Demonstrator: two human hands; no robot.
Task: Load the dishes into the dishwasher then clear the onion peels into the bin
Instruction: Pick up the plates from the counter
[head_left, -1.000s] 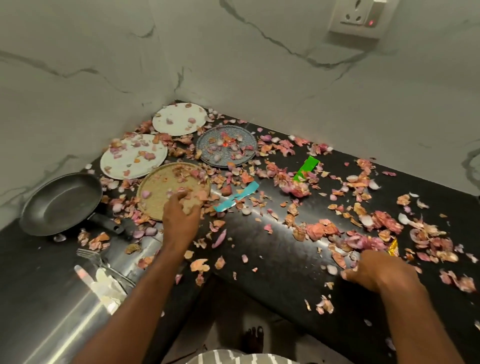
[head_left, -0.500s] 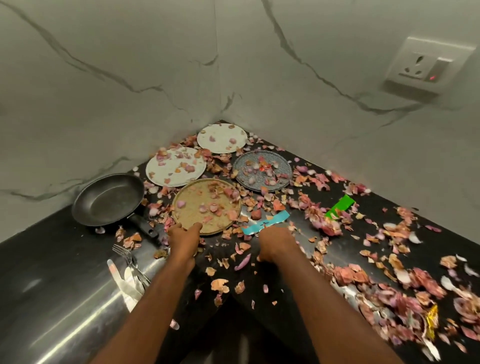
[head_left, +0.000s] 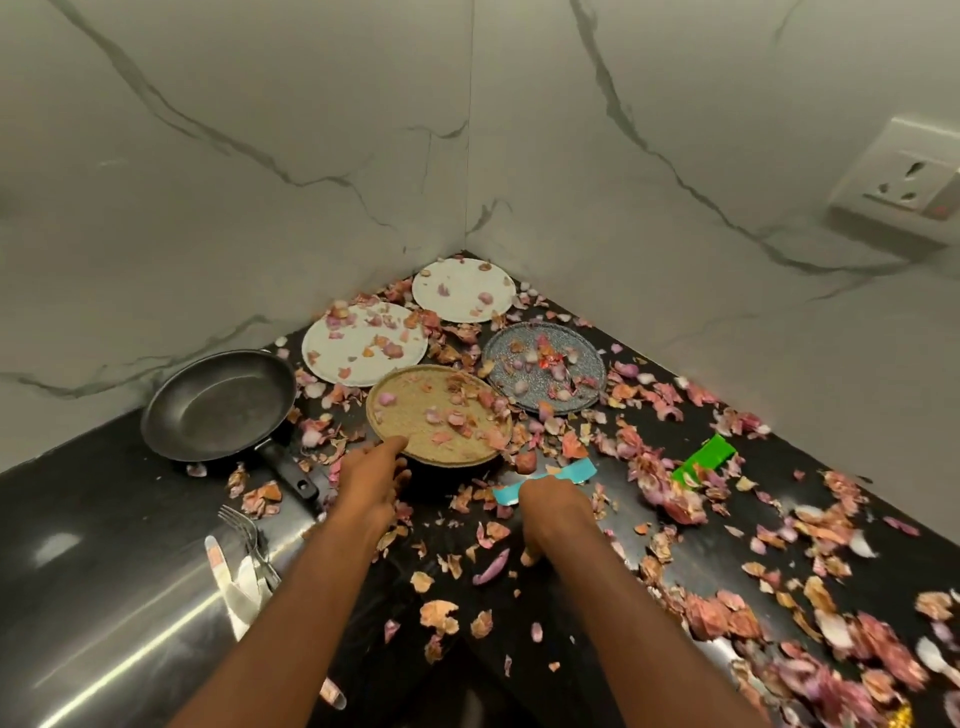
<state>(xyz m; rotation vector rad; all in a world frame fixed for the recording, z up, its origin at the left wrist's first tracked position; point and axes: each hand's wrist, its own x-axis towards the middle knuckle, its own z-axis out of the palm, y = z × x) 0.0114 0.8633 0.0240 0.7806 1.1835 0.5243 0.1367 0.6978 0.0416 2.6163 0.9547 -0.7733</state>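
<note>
L hand grips near rim of tan plate, edge lifted off bench. R hand curled over peels, holding anything: can't tell.

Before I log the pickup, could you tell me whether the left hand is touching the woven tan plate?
Touching: in the head view the left hand has its thumb lying on the near rim of the woven tan plate.

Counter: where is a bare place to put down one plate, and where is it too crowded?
Bare steel lies left of the fork, in front of the frying pan. Black counter between the forearms carries only scattered peels. It is crowded around the four plates, near the tan plate, and along the right edge.
</note>
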